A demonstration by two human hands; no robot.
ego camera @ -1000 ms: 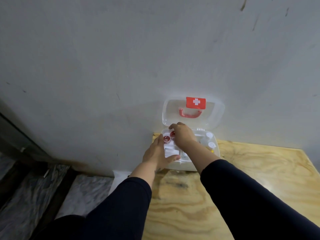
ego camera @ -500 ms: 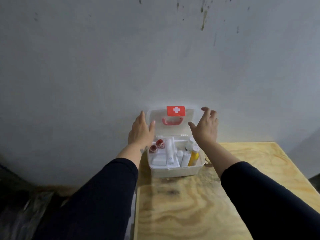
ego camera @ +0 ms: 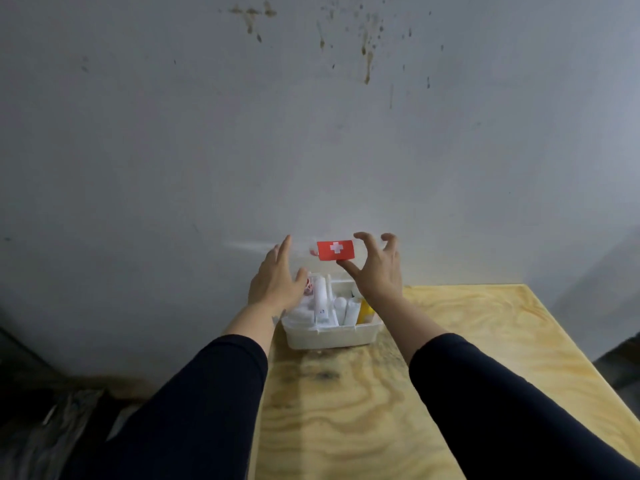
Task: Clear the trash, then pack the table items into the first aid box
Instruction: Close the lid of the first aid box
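First aid box (ego camera: 330,336), white plastic and packed with supplies, sits at the far left corner of a pale plywood table (ego camera: 450,375), its back against a grey wall (ego camera: 173,150) marked with brown splashes high up. Left of the box, beyond the table's edge, the floor (ego camera: 41,427) lies dark and blurred; what is down there cannot be made out. The left hand (ego camera: 277,282), out of a dark sleeve (ego camera: 194,403), hovers at the box's left side with fingers straight and spread, gripping nothing, its thumb over the left compartment. Inside the box a white tube (ego camera: 320,301) lies lengthwise front to back, with more white containers just right of it and a yellow bottle (ego camera: 364,311) at the right end. The box's long axis runs left to right, parallel to the wall, its open top facing up. Above the box the clear lid (ego camera: 304,251) stands raised and motion-blurred, its red label (ego camera: 336,250) with a white cross facing the camera. The right hand (ego camera: 377,271) curls around the lid's right side, thumb just under the label and fingers arched over the top edge; whether it presses the lid cannot be told. Right of the box the table runs bare.
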